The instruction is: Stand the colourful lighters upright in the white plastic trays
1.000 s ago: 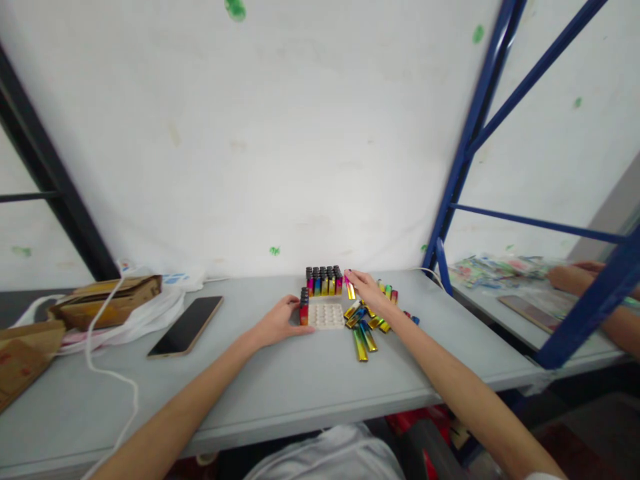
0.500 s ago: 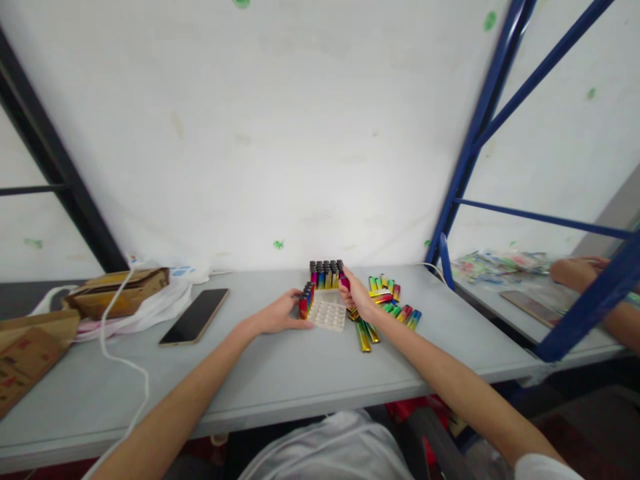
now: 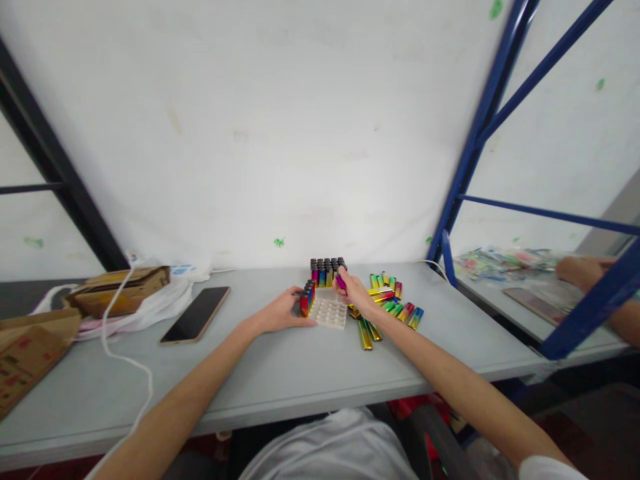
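A pale tray with round pockets lies on the table, a row of shiny rainbow lighters with dark tops standing along its left side. My left hand is curled round that left end, its thumb along the near edge. Over the tray's right side my right hand grips a magenta lighter, mostly covered by the fingers. Behind the tray stands a block of several upright lighters. Loose metallic lighters lie in a spread to the right, partly under my right wrist.
On the left are a phone, an opened cardboard box, white plastic and a white cable. A blue metal frame rises at the right. Past it, another person's hand is near colourful packets.
My right hand has shifted slightly left and down with the magenta lighter, from beside the upright block to above the tray. My left hand stays at the tray's left end.
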Demonstrator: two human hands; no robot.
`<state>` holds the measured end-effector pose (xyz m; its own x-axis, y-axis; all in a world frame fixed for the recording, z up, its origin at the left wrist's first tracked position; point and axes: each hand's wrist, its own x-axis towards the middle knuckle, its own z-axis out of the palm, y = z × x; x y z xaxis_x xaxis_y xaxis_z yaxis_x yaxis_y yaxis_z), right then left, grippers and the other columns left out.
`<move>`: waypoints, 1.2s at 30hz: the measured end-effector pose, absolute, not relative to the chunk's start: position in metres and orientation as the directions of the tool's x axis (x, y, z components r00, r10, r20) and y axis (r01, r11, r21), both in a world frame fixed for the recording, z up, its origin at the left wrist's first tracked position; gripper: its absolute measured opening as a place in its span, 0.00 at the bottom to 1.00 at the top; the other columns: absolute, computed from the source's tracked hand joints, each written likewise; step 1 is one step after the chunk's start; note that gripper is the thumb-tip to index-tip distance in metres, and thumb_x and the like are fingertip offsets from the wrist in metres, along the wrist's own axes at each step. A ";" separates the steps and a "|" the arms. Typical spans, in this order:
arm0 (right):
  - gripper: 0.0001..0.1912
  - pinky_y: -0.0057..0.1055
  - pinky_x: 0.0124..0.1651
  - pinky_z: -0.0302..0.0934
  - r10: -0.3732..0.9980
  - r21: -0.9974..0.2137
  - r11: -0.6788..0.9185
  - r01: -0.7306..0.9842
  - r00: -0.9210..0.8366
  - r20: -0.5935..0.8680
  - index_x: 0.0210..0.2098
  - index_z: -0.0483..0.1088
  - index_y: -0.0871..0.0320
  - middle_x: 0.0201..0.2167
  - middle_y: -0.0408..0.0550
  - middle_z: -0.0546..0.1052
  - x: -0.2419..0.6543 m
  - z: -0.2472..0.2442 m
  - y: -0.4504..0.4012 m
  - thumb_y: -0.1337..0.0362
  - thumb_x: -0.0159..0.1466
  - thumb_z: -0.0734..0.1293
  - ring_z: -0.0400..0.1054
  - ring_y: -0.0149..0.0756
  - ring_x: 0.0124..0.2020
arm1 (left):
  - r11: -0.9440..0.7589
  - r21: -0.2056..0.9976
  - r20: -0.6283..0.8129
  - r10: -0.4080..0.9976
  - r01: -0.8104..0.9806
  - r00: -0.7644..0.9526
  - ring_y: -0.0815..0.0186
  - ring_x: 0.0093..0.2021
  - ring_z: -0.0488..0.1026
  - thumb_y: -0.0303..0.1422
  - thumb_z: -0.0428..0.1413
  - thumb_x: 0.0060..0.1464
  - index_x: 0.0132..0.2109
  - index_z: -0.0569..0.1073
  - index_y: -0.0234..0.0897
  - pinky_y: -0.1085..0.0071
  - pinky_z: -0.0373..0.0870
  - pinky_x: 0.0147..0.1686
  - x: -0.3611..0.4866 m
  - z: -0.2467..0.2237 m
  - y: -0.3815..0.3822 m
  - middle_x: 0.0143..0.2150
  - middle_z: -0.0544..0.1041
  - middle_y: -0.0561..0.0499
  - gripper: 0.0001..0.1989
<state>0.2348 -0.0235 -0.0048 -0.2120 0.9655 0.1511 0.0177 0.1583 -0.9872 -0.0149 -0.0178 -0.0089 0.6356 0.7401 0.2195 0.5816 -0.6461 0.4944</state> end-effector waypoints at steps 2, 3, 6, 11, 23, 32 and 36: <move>0.31 0.27 0.22 0.49 0.947 -0.974 0.226 0.030 -0.242 0.212 0.36 0.69 0.55 0.21 0.37 0.58 0.233 -0.004 -0.024 0.34 0.67 0.55 0.51 0.28 0.19 | -0.644 0.498 0.218 0.741 0.581 0.635 0.46 0.56 0.73 0.58 0.65 0.47 0.50 0.79 0.34 0.53 0.67 0.62 -0.015 -0.009 -0.018 0.56 0.75 0.38 0.34; 0.29 0.28 0.24 0.54 0.937 -0.963 0.263 0.054 -0.251 0.241 0.39 0.69 0.55 0.23 0.38 0.61 0.233 -0.004 -0.025 0.35 0.68 0.56 0.55 0.29 0.21 | -0.645 0.499 0.221 0.740 0.579 0.635 0.46 0.56 0.73 0.58 0.65 0.47 0.51 0.79 0.34 0.53 0.67 0.62 -0.015 -0.009 -0.018 0.56 0.75 0.39 0.34; 0.24 0.30 0.32 0.63 0.909 -0.925 0.349 0.147 -0.291 0.297 0.42 0.70 0.54 0.27 0.40 0.67 0.233 -0.007 -0.023 0.40 0.68 0.62 0.64 0.32 0.27 | -0.650 0.497 0.239 0.739 0.575 0.629 0.44 0.56 0.73 0.58 0.65 0.47 0.50 0.79 0.34 0.53 0.68 0.62 -0.014 -0.008 -0.020 0.56 0.76 0.40 0.34; 0.19 0.34 0.43 0.68 0.860 -0.881 0.451 0.147 -0.334 0.385 0.43 0.70 0.56 0.33 0.44 0.76 0.234 -0.014 -0.019 0.47 0.64 0.69 0.72 0.36 0.35 | -0.650 0.493 0.243 0.741 0.579 0.626 0.42 0.56 0.73 0.58 0.66 0.46 0.50 0.80 0.34 0.53 0.68 0.61 -0.013 -0.006 -0.023 0.57 0.76 0.39 0.35; 0.10 0.34 0.41 0.66 0.784 -0.598 0.620 0.507 -0.435 0.444 0.49 0.63 0.54 0.36 0.47 0.80 0.237 -0.007 -0.028 0.58 0.72 0.63 0.76 0.40 0.36 | -0.650 0.502 0.251 0.741 0.571 0.623 0.44 0.57 0.72 0.57 0.68 0.43 0.52 0.80 0.37 0.53 0.67 0.62 -0.011 -0.009 -0.022 0.57 0.76 0.41 0.36; 0.11 0.33 0.43 0.62 0.721 -0.362 0.692 0.624 -0.591 0.361 0.41 0.71 0.57 0.38 0.51 0.80 0.241 -0.001 -0.023 0.55 0.71 0.66 0.73 0.41 0.39 | -0.646 0.486 0.255 0.749 0.588 0.612 0.44 0.58 0.72 0.58 0.67 0.43 0.55 0.78 0.37 0.53 0.67 0.64 -0.012 -0.010 -0.023 0.59 0.75 0.40 0.38; 0.20 0.33 0.46 0.61 0.768 -0.290 0.633 0.718 -0.534 0.354 0.42 0.74 0.58 0.39 0.53 0.80 0.263 0.010 -0.024 0.50 0.74 0.59 0.73 0.41 0.40 | -0.651 0.488 0.255 0.744 0.582 0.618 0.44 0.58 0.72 0.58 0.67 0.44 0.51 0.79 0.37 0.52 0.66 0.64 -0.011 -0.007 -0.024 0.58 0.75 0.40 0.35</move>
